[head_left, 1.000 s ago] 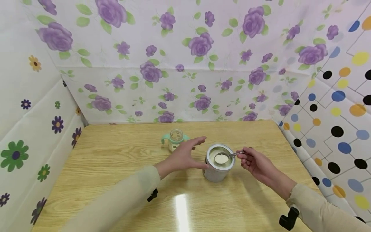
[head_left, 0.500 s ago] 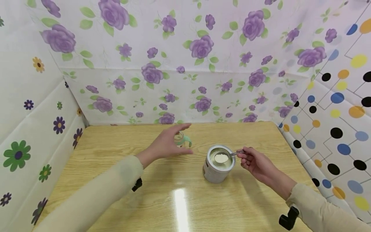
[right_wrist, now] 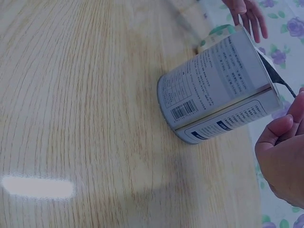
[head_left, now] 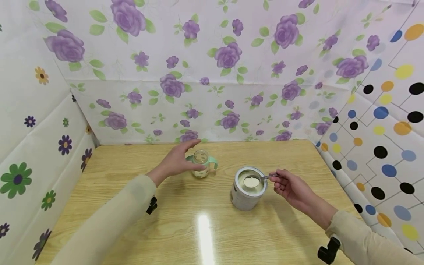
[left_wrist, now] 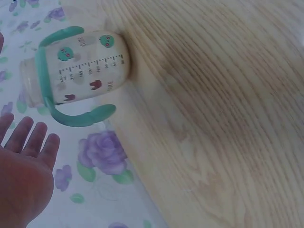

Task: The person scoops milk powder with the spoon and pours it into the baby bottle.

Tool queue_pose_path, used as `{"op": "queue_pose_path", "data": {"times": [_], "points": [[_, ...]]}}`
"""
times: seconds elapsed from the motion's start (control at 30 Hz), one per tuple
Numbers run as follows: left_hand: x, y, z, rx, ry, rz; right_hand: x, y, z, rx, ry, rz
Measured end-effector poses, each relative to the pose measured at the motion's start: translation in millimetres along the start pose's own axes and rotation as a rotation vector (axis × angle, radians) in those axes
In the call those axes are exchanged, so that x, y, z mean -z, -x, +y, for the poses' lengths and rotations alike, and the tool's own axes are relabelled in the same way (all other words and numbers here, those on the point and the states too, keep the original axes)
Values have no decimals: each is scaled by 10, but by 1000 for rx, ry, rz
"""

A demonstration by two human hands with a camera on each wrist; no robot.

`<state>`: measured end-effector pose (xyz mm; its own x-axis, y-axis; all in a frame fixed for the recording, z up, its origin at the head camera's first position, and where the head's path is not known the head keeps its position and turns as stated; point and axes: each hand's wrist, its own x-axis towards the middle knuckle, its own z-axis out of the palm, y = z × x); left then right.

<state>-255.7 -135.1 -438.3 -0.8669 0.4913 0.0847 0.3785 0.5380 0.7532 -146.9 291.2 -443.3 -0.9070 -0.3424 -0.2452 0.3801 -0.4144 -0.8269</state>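
Observation:
My right hand (head_left: 293, 189) pinches the handle of a metal spoon (head_left: 269, 176). The spoon's bowl carries a heap of pale powder (head_left: 251, 182) and sits within the mouth of a round silver-grey tin (head_left: 246, 200). Printed text and a barcode cover the side of the tin in the right wrist view. My left hand (head_left: 175, 162) is spread, thumb apart from fingers, beside a clear baby bottle (left_wrist: 88, 66) with a mint-green collar and two handles. The bottle stands upright without its cap. In the head view the thumb passes in front of it; whether they touch I cannot tell.
The wooden table (head_left: 159, 228) carries both containers, with the bottle behind and left of the tin. A floral cloth wall (head_left: 212, 106) rises at the back edge. Patterned cloth also stands along the left and right sides.
My left hand has moved left, away from the tin, to the left side of the bottle, which it no longer mostly covers. The right hand keeps the loaded spoon nearly still over the tin.

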Motion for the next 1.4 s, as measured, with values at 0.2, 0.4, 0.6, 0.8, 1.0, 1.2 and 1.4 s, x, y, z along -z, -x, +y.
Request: {"op": "queue_pose_path", "data": {"times": [0.2, 0.4, 0.6, 0.8, 1.0, 1.2, 1.4], "points": [[-51, -44, -163, 14, 32, -11, 1, -12, 30, -7, 11, 28], [-93, -92, -313, 24, 87, -35, 9, -35, 58, -12, 20, 45], [-144, -128, -407, 59, 120, -58, 0, -61, 83, -22, 24, 58], [-207, -144, -477, 70, 135, -45, 0, -73, 102, -20, 30, 51], [-257, -165, -523, 67, 163, -26, 6, -82, 100, -19, 26, 59], [-280, -180, -525, 57, 172, -14, 6, -92, 89, -20, 28, 72], [-303, -183, -537, 35, 168, 1, 9, -93, 87, -13, 22, 77]]}}
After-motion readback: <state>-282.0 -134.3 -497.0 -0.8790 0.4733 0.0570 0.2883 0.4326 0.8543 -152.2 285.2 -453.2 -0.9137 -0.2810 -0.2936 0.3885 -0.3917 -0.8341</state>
